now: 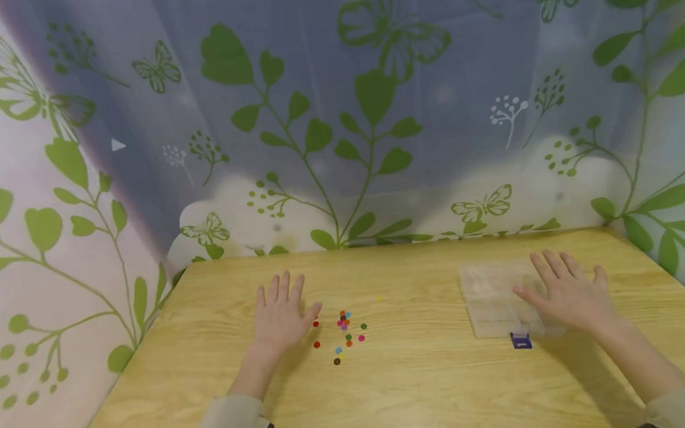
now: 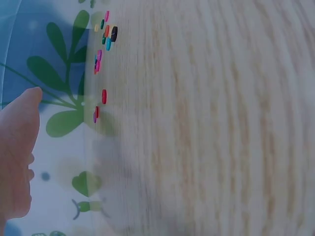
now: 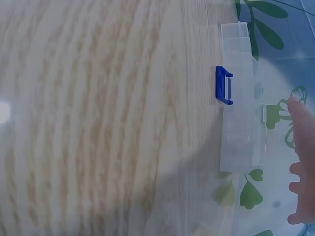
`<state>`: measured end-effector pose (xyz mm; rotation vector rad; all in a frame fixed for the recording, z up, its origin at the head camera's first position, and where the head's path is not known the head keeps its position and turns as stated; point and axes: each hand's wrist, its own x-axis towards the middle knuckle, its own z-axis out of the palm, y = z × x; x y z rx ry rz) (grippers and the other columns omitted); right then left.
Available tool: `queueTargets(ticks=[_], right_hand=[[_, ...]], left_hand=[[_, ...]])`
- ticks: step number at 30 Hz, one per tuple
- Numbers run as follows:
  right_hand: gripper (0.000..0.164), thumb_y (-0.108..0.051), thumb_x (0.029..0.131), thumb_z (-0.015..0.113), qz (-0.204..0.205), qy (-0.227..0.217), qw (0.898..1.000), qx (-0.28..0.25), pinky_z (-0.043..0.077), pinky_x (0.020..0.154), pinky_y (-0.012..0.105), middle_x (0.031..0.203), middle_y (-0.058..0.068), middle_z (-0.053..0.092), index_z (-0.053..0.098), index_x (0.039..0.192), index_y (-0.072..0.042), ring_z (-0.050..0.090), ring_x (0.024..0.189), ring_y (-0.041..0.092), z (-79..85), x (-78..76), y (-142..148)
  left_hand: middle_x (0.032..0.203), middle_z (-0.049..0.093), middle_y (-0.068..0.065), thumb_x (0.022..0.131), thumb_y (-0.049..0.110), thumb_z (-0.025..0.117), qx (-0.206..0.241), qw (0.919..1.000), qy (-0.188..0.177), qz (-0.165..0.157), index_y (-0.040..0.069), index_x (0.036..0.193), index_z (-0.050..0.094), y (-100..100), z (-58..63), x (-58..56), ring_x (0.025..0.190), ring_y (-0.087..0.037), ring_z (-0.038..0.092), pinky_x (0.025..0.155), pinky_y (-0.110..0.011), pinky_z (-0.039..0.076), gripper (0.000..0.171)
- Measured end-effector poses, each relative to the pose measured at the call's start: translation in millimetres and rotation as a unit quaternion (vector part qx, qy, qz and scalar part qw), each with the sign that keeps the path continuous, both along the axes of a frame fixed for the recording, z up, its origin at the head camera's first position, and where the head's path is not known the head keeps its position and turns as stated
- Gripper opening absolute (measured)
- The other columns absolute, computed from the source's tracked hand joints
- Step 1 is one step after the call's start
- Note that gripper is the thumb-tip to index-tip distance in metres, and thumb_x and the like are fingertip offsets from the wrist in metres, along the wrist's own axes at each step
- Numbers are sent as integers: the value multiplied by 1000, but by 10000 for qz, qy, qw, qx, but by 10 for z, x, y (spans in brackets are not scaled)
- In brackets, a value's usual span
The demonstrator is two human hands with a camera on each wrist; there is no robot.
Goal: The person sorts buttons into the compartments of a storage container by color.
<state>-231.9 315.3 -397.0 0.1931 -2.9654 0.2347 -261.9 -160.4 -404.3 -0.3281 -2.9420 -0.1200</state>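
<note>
My left hand (image 1: 281,316) hovers palm down with fingers spread, just left of a scatter of small round coloured discs (image 1: 347,322). Red, orange, blue, green, pink, yellow and black ones lie flat in a loose group. In the left wrist view the discs (image 2: 104,96) appear beyond the thumb. My right hand (image 1: 568,291) has its fingers spread over a clear plastic box (image 1: 486,300) and hides part of it. A blue latch (image 1: 521,341) sticks out at the box's near side. The right wrist view shows low clear walls on the box (image 3: 238,142).
The wooden table (image 1: 414,381) reaches back to a curtain (image 1: 323,109) printed with green leaves and butterflies. More of this cloth hangs at the left and right sides. One yellow disc (image 1: 379,298) lies apart, behind the group.
</note>
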Motion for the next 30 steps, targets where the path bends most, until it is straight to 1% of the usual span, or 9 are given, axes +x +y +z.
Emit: queueTargets(ticks=[4, 9, 13, 16, 18, 22, 24, 27, 30], right_hand=[[86, -60, 89, 41, 3, 270, 9996, 57, 9, 92, 72, 140, 32, 26, 24, 142, 6, 24, 125, 51, 29, 16, -1], [78, -52, 91, 45, 73, 650, 9973, 322, 26, 90, 67, 130, 36, 38, 35, 133, 14, 36, 116, 51, 89, 61, 35], [73, -48, 91, 49, 133, 763, 9963, 371, 31, 86, 65, 125, 35, 43, 40, 129, 13, 41, 111, 51, 116, 102, 78], [68, -47, 90, 52, 222, 867, 9952, 399, 34, 83, 64, 120, 34, 48, 45, 126, 11, 44, 107, 51, 120, 133, 107], [65, -45, 90, 53, 288, 925, 9944, 414, 35, 82, 63, 117, 33, 51, 49, 122, 10, 46, 105, 50, 120, 150, 127], [58, -43, 88, 58, 418, 924, 9937, 471, 37, 78, 62, 109, 30, 56, 55, 115, 9, 50, 100, 49, 122, 195, 164], [56, -42, 86, 61, 486, 886, 9933, 556, 39, 75, 61, 106, 29, 58, 57, 112, 8, 52, 97, 48, 119, 216, 180], [56, -43, 85, 62, 588, 690, 9935, 682, 39, 76, 62, 108, 30, 57, 59, 111, 6, 52, 98, 49, 104, 244, 196], [60, -48, 84, 61, 713, 423, 9937, 754, 36, 80, 64, 114, 32, 54, 58, 112, 5, 49, 102, 51, 77, 270, 204]], left_hand=[[150, 19, -19, 94, 55, 36, 21, 10000, 81, -27, 6, 146, 24, 5, 23, 0, 137, -35, 15, 108, -54, 9, 73], [147, 28, -18, 94, 52, 38, 15, 9993, 303, -201, 0, 142, 30, 1, 51, -9, 136, -34, 22, 108, -52, 12, 72], [139, 40, -20, 94, 49, 43, -57, 9979, 510, -397, -2, 136, 41, -6, 76, 7, 129, -35, 33, 107, -52, 19, 66], [127, 51, -20, 93, 44, 47, -124, 9966, 645, -496, -3, 128, 48, -15, 105, 38, 120, -35, 43, 102, -50, 28, 58], [119, 55, -19, 93, 41, 49, -138, 9961, 692, -531, -4, 123, 51, -27, 116, 51, 114, -34, 48, 99, -48, 33, 54], [103, 60, -16, 91, 36, 54, -194, 9938, 886, -639, -3, 110, 56, -54, 108, 60, 99, -31, 55, 89, -43, 42, 44], [94, 59, -13, 90, 35, 56, -263, 9925, 975, -695, -2, 102, 57, -60, 107, 71, 90, -29, 56, 80, -40, 45, 39], [83, 56, -10, 88, 35, 58, -393, 9905, 1060, -789, 0, 93, 55, -70, 106, 91, 77, -25, 54, 70, -37, 46, 35], [79, 53, -8, 88, 35, 59, -505, 9903, 994, -828, 2, 89, 53, -85, 104, 112, 72, -23, 51, 66, -36, 44, 34]])
